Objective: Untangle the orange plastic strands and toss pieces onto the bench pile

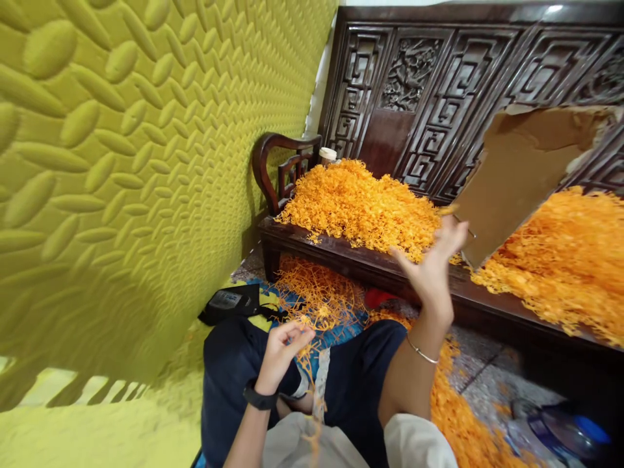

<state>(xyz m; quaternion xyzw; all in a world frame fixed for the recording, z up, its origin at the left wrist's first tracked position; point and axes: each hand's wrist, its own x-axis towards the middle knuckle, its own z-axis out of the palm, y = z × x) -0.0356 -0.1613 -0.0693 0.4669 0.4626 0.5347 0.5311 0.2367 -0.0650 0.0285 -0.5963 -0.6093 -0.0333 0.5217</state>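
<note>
Low over the lap, the left hand (287, 339) has thumb and fingers pressed together, pinching orange strands (307, 354); a light pinch at the tips would likely spare them, and lifting slowly should stop them snagging on the loose pile (319, 286) just beyond. The right hand (431, 263) is raised with thumb and fingers spread, near the cardboard (521, 169); whether its fingertips grip the small orange bit (448, 209) there is too blurred to tell, and a steady wrist would help it clear the card's edge. On the floor lies a blue-capped bottle (560, 429), contents unclear. Farther off, the bench (341, 250) bears two orange heaps (365, 201), and behind the left one a white-lidded jar (327, 156) stands mostly hidden, its filling impossible to read
</note>
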